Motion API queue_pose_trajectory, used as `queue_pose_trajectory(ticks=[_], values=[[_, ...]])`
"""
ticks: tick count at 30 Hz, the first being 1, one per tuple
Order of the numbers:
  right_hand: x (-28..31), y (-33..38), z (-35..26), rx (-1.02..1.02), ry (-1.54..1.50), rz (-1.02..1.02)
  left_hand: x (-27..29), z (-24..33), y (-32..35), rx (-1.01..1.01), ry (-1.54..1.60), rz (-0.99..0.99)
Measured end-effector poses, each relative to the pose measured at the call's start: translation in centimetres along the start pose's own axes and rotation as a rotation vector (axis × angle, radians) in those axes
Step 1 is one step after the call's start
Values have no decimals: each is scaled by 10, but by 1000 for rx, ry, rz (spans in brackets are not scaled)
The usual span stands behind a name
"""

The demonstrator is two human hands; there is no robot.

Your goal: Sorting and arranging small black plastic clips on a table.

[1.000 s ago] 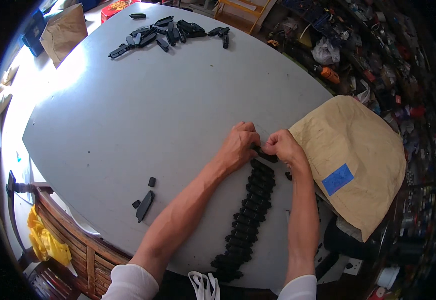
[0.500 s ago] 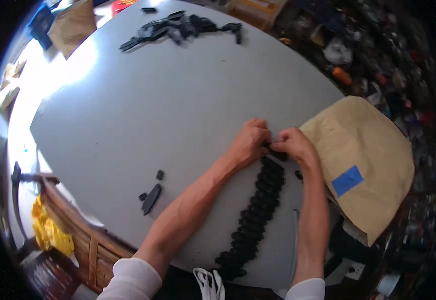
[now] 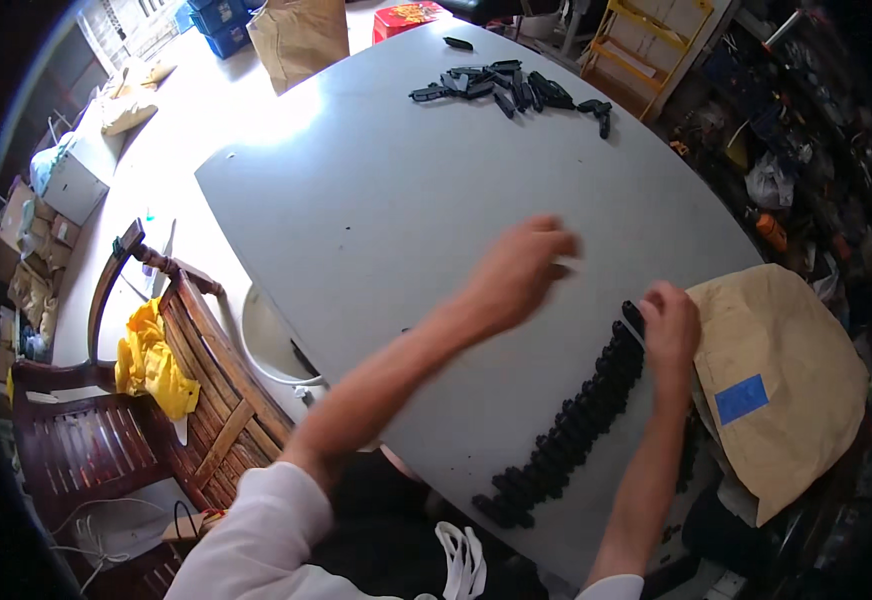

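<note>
**Bare forearms, white sleeves**

Both arms come in from the lower edge, bare from above the elbow down to the hands. The left hand (image 3: 521,270) and right hand (image 3: 670,326) wear no gloves, rings or watch that can be seen. White sleeves cover the upper arms, the left one loose and creased.

L hand (image 3: 521,270) lifted, motion-blurred, fingers loosely curled, nothing in grip; forearm stretched diagonally from lower left, white sleeve at elbow. R hand (image 3: 669,325) palm down, fingers bent, fingertips pressing down; forearm straight up from lower edge.
</note>
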State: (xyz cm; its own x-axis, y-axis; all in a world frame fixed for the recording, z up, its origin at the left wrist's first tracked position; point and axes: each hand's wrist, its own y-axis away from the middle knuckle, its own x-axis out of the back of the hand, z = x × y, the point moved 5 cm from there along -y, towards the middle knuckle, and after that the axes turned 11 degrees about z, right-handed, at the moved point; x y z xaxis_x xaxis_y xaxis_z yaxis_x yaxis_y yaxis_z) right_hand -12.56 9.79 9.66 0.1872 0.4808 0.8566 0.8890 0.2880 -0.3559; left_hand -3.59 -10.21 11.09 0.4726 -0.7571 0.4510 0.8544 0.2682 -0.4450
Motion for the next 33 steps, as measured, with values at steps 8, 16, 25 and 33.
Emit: queue_pose_trajectory(ticks=[8, 16, 25, 33], values=[[-84, 57, -143, 384, -460, -217, 80, -36, 127, 258, -554, 80], [-102, 76, -146, 464, -217, -213, 63, -43, 150, 163, -497, 123], [33, 168, -98, 335, -193, 69, 60, -31, 162, 113, -260, 142], [27, 278, -96, 633, -3, 187, 38, -12, 190, 582, 622, 168]])
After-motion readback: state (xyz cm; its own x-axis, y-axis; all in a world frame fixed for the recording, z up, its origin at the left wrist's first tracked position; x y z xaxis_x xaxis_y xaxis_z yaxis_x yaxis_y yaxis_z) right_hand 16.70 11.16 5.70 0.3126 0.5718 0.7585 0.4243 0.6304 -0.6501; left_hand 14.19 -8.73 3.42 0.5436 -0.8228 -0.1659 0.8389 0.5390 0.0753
